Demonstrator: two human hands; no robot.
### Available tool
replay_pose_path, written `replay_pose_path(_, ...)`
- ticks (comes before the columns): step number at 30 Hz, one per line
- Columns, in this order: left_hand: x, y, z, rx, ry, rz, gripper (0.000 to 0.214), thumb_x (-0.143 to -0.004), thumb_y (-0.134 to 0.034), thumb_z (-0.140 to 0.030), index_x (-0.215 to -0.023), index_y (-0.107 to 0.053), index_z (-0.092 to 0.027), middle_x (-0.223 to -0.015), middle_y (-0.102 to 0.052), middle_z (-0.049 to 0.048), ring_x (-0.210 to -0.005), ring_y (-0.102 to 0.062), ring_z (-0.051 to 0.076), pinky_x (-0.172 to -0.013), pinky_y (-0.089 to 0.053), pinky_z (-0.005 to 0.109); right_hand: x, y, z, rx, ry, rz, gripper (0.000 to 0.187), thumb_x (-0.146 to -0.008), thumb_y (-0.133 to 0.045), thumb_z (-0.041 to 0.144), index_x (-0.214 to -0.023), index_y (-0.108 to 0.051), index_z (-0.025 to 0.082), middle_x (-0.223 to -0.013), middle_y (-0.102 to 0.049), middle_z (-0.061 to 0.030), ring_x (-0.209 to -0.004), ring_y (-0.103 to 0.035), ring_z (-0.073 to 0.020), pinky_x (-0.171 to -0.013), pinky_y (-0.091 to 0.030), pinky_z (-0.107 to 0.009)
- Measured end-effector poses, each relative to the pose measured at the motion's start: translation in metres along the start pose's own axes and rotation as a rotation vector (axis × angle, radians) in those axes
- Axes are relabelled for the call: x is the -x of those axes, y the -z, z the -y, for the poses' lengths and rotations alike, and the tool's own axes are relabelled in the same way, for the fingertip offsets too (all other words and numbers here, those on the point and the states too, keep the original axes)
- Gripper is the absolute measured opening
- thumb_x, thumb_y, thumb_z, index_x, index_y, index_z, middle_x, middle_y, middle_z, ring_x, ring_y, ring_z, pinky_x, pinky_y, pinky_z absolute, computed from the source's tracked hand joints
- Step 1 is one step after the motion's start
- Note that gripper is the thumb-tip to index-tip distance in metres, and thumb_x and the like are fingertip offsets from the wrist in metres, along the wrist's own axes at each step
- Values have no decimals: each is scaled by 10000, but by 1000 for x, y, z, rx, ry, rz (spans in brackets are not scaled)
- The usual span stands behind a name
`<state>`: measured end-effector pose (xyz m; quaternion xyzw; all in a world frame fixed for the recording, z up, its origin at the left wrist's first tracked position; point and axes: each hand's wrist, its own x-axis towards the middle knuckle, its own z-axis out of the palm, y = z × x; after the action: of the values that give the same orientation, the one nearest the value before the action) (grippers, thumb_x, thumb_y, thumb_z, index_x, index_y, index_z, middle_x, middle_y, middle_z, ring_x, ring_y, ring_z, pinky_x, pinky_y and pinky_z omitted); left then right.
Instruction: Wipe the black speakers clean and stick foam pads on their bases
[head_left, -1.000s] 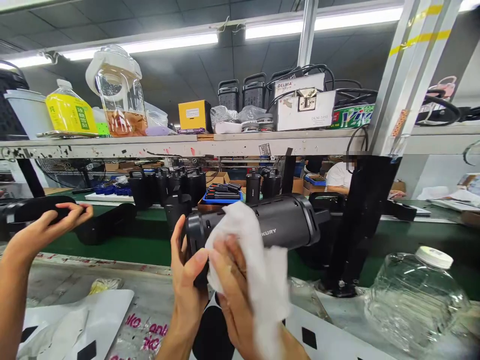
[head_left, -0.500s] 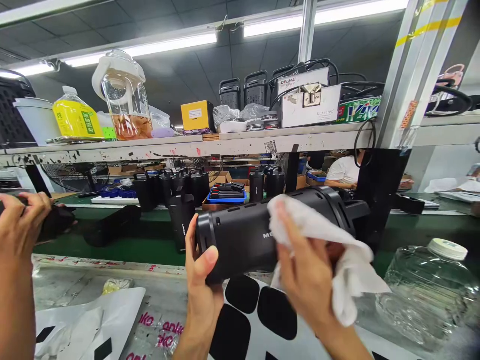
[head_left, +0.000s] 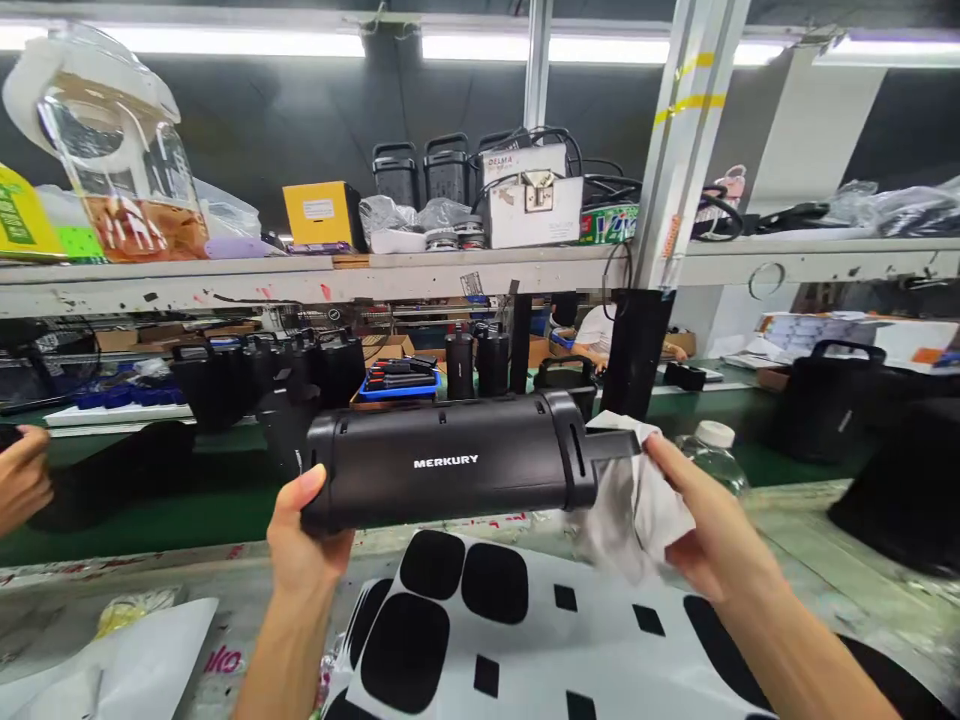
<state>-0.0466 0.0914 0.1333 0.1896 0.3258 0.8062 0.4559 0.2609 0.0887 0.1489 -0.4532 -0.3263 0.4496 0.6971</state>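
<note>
A black speaker (head_left: pixel 450 490) marked MERKURY lies sideways in the air in front of me. My left hand (head_left: pixel 311 520) grips its left end, thumb in front and the other fingers hidden behind. At the right end, where the handle (head_left: pixel 611 446) sticks out, my right hand (head_left: pixel 705 510) holds a crumpled white cloth (head_left: pixel 637 500) against or beside the handle; exact contact is hard to make out. Below the speaker is a white sheet (head_left: pixel 525 610) with black rounded-square and small square pieces on it.
A co-worker's hand (head_left: pixel 22 478) is at the left edge. More black speakers (head_left: pixel 829 400) stand along the green belt (head_left: pixel 225 480). A clear plastic bottle (head_left: pixel 712 455) stands behind my right hand. Overhead, a shelf (head_left: pixel 420 280) carries a pitcher (head_left: pixel 124 150) and boxes.
My right hand and the cloth have moved off the speaker's front to its handle end, uncovering the lettering. The speaker is now more level. The view has turned right.
</note>
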Motion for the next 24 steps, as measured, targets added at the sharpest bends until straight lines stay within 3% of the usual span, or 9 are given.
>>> replay_pose_path(3,-8,7,19,-185,96,207,501,-576,-776,-298,-1069,-721,-227,-770,-750,-30,-663,-667,154,-632,-527,216,14,15,-36,18,-151,-54,341,-753,-628,447,-1033,-638,253,-956,-736,-18,-763,-702,-216,-542,-554,-274)
replay_pose_path(5,-11,14,35,-340,196,342,636,-627,-788,-316,-1245,-649,-259,-980,-763,-7,-828,-697,186,-738,-526,237,16,34,-66,210,-124,-9,352,-789,-532,497,-1009,-633,242,-971,-740,-34,-844,-713,-239,-633,-582,-313)
replay_pose_path(7,-11,24,52,-443,268,382,678,-675,-774,-311,-1327,-589,-292,-1098,-742,2,-936,-695,198,-778,-513,238,12,53,-92,439,-84,72,418,-804,-435,535,-979,-647,220,-960,-741,-72,-933,-706,-278,-767,-583,-389)
replay_pose_path(11,-5,52,78,-481,358,217,556,-765,-696,-298,-1310,-588,-270,-917,-758,0,-706,-699,159,-629,-507,227,-5,79,-100,675,11,161,387,-743,-500,536,-907,-684,239,-1007,-739,-81,-1145,-617,-328,-1032,-439,-470)
replay_pose_path(15,-1,77,87,-493,420,50,361,-840,-628,-296,-1191,-638,-209,-743,-729,-21,-519,-635,124,-513,-481,212,-18,99,-68,828,8,220,282,-644,-674,450,-849,-707,260,-943,-749,-71,-1041,-652,-356,-1036,-418,-512)
replay_pose_path(17,-2,81,86,-489,441,6,309,-851,-628,-290,-1146,-650,-201,-713,-721,-27,-522,-638,121,-511,-488,205,-13,110,-62,782,-112,244,350,-643,-725,437,-947,-708,263,-1013,-744,-75,-1019,-668,-334,-974,-485,-479)
replay_pose_path(21,-4,79,84,-487,501,-10,288,-834,-675,-308,-1093,-663,-182,-670,-713,-23,-511,-637,132,-498,-498,219,13,130,-77,315,-478,252,310,-633,-794,285,-909,-690,188,-1014,-738,-116,-950,-702,-282,-847,-575,-357)
replay_pose_path(23,-4,77,83,-490,529,-14,285,-832,-689,-330,-1070,-671,-176,-662,-713,-18,-515,-640,137,-488,-497,220,23,137,-80,188,-510,142,220,-599,-784,209,-786,-673,179,-936,-736,-127,-927,-704,-290,-819,-587,-345)
replay_pose_path(24,-4,77,83,-492,543,-18,291,-837,-684,-359,-1064,-675,-177,-670,-718,-13,-527,-647,141,-488,-502,223,25,140,-76,192,-435,56,182,-599,-768,212,-747,-664,193,-902,-731,-127,-917,-704,-303,-791,-594,-357)
